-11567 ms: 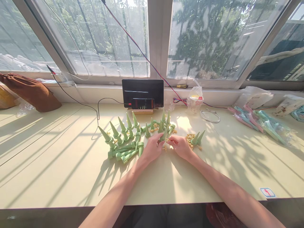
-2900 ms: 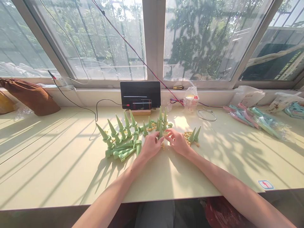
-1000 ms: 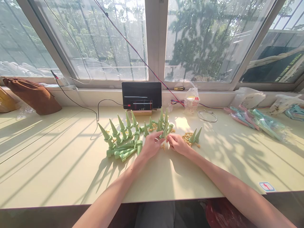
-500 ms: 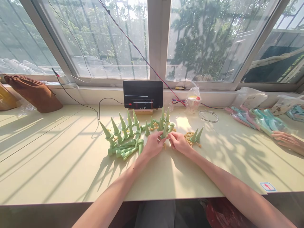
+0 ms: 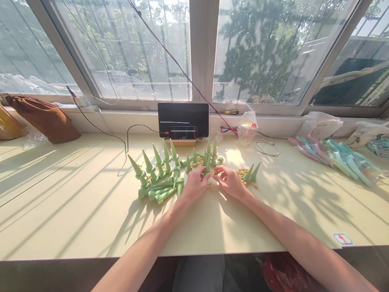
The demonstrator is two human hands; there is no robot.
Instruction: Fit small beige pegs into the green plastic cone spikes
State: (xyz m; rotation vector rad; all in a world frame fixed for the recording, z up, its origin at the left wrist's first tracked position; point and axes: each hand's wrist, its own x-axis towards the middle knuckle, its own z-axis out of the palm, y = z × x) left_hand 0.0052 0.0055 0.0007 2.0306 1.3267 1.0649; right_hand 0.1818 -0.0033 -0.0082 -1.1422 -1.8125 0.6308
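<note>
In the head view my left hand (image 5: 197,183) is closed around the lower part of a green cone-shaped plastic spike (image 5: 208,165), which stands point up. Facing it, my right hand (image 5: 229,181) has its thumb and forefinger slightly apart beside a small yellow plastic piece (image 5: 213,172) at the spike's side. Whether a fingertip touches that piece I cannot tell. Another yellow piece (image 5: 210,186) lies on the table just below the hands. Behind my hands stand more green spikes (image 5: 214,151), with yellow pieces around them, partly hidden.
On the left several upright spikes (image 5: 159,161) stand behind spikes lying down (image 5: 164,194). Two spikes (image 5: 251,172) stand by a yellow heap at right. A tablet (image 5: 182,113) and phone lean at the back. Bagged pastel items (image 5: 343,158) lie far right, a brown pouch (image 5: 42,117) far left.
My right thumb and forefinger have parted from a pinch. The spike in my left hand has shifted slightly left. Another person's hand at the far right has left the view.
</note>
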